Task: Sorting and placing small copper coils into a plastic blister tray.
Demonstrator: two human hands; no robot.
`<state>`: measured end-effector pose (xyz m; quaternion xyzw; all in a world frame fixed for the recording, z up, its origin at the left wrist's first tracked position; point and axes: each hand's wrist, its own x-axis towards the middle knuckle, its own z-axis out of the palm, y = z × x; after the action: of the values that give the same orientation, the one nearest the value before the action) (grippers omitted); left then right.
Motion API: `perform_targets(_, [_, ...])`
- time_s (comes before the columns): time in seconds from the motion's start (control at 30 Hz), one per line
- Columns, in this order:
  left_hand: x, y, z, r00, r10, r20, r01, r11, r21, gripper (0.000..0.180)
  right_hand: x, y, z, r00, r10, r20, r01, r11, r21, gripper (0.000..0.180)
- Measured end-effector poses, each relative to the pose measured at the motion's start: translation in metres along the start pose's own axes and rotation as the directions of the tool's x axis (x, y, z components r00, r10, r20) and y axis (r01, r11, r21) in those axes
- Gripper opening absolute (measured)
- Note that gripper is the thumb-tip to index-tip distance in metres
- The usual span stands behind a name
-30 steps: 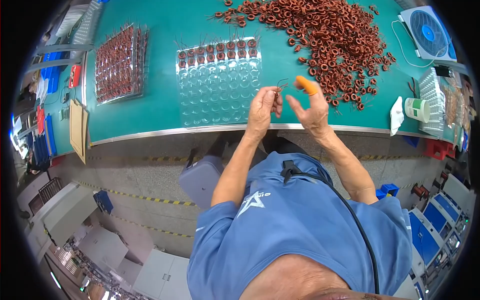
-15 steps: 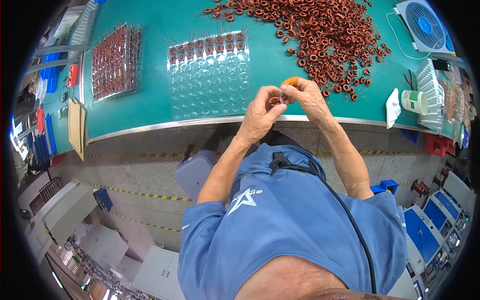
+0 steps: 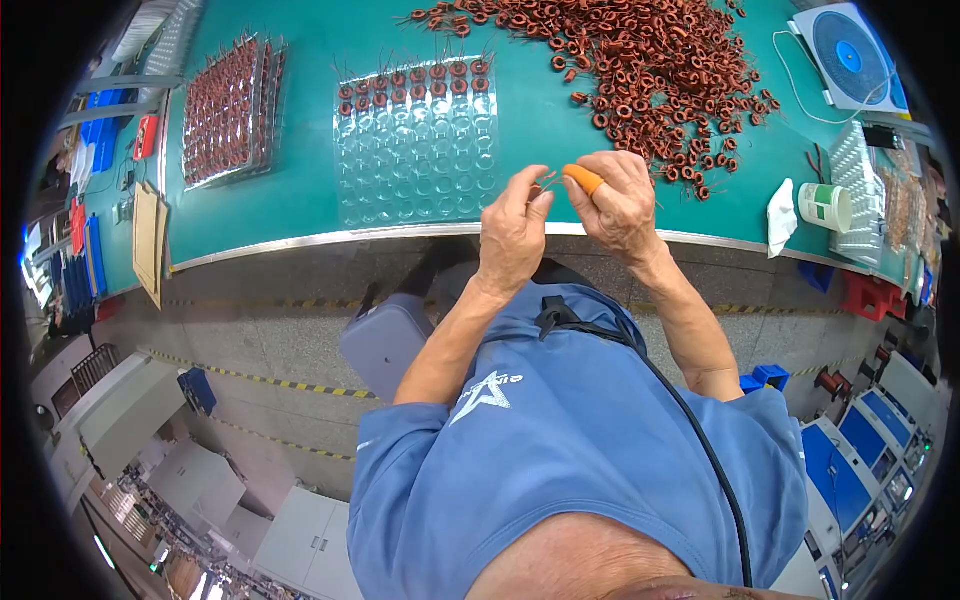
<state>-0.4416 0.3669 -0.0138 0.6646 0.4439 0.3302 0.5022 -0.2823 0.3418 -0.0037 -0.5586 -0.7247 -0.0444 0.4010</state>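
My left hand (image 3: pixel 512 238) pinches a small copper-coloured ring coil (image 3: pixel 537 188) between thumb and fingertips, just over the table's front edge. Thin wire leads stick out of the coil toward my right hand (image 3: pixel 625 215). That hand is closed, with an orange finger cot (image 3: pixel 582 180) on one finger; what its fingertips hold, if anything, is hidden. Left of my hands lies a clear plastic blister tray (image 3: pixel 415 190), coils seated in its far rows and bare round pockets nearer me. A large heap of loose coils (image 3: pixel 660 80) spreads beyond my right hand.
Stacked trays filled with coils (image 3: pixel 232 120) stand at the left of the green table (image 3: pixel 300 215). To the right are a blue-and-white fan (image 3: pixel 848 52), a white tub (image 3: pixel 826 207), a crumpled white cloth (image 3: pixel 781 218) and clear trays (image 3: pixel 862 190). Cardboard pieces (image 3: pixel 149 243) lean at the left edge.
My hands have drawn apart a little, the right one turning so its orange-covered finger points left. The coil stays in my left hand, its leads now showing in the gap.
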Motion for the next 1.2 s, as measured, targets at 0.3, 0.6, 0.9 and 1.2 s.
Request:
perform_targets(0.3, [0.004,-0.014,-0.013,0.935,-0.174,0.31,0.241,0.952,-0.191,0.025,-0.009,-0.013,-0.015,0.747,0.56,0.358,-0.663,0.66,0.353,0.014])
perform_targets(0.6, [-0.001,-0.006,-0.017,0.891,-0.07,0.45,0.368,0.69,-0.623,0.029,-0.001,-0.02,-0.024,0.974,0.21,0.084,-0.224,0.937,0.267,0.008])
perform_targets(0.9, [0.0,0.005,-0.017,0.91,-0.076,0.409,0.336,0.712,-0.616,0.026,0.003,-0.029,-0.03,0.996,0.09,-0.025,-0.084,0.981,0.177,0.007])
perform_targets(1.2, [-0.006,0.018,-0.017,0.937,-0.087,0.338,0.325,0.571,-0.754,0.027,-0.002,-0.015,-0.014,0.586,0.672,0.453,-0.707,0.153,0.69,0.021])
